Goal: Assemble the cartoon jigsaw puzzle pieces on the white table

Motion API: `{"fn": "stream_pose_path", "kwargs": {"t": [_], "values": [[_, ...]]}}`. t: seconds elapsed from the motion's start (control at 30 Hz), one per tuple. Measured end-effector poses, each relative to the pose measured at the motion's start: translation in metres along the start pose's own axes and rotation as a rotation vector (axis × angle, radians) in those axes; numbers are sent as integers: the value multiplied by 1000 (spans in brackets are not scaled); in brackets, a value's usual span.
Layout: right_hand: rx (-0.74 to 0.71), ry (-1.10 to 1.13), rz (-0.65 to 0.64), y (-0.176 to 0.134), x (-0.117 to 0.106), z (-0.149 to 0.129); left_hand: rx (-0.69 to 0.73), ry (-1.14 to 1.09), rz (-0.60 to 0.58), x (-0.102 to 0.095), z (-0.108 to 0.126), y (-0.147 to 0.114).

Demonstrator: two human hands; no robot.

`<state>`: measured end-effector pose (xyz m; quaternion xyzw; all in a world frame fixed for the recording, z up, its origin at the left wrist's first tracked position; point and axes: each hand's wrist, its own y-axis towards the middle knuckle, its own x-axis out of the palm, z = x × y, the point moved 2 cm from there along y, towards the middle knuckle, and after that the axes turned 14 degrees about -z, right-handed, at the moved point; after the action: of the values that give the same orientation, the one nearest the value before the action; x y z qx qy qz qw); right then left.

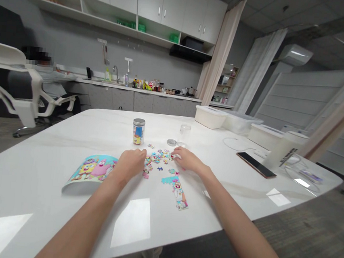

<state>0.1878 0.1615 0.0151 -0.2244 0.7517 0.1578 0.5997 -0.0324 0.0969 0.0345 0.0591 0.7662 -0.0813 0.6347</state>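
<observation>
Loose jigsaw puzzle pieces [158, 157] lie in a small colourful pile on the white table. At the pile's left edge is my left hand [131, 162], its fingers curled and their tips hidden. My right hand [186, 159] reaches in from the other side, thumb and fingertips around a puzzle piece [171, 157] at the pile's edge. Below the pile, a joined puzzle section [179, 194] forms an angled strip with cartoon figures. The curved picture sheet [95, 170] with cartoon characters lies left, partly behind my left forearm.
A lidded picture jar [138, 132] stands behind the pile, near a clear jar [185, 134] and a loose metal lid [171, 142]. To the right are a phone [256, 164], a white cup [283, 152], cables and storage boxes [211, 117]. A person sits beyond the table, far left.
</observation>
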Motion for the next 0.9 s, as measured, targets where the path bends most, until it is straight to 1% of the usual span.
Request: {"fn": "stream_pose_path", "kwargs": {"t": [0.07, 0.1, 0.33, 0.4, 0.47, 0.53, 0.6, 0.63, 0.73, 0.9], "values": [[-61, 4, -28, 1, 3, -5, 3, -4, -17, 2, 1, 0], [-44, 4, -34, 2, 4, -6, 6, -7, -22, 3, 1, 0], [241, -56, -7, -8, -5, -5, 4, -25, -53, 7, 3, 2], [268, -63, 8, -8, -6, -5, 8, -33, -54, 6, 4, 1], [198, -54, 37, -5, -4, -5, 12, -39, -50, 5, 4, 1], [54, -40, 50, -1, 2, -7, 11, -44, -50, 4, 5, 0], [-62, -32, 33, 4, 9, -8, 7, -49, -54, 3, 5, 0], [-86, -28, 23, 5, 13, -9, 7, -50, -54, 3, 5, -1], [-76, -17, 35, 8, 17, -11, 7, -54, -53, 3, 5, -1], [-52, 9, 81, 8, 15, -16, 15, -62, -31, 5, 5, 0]]}}
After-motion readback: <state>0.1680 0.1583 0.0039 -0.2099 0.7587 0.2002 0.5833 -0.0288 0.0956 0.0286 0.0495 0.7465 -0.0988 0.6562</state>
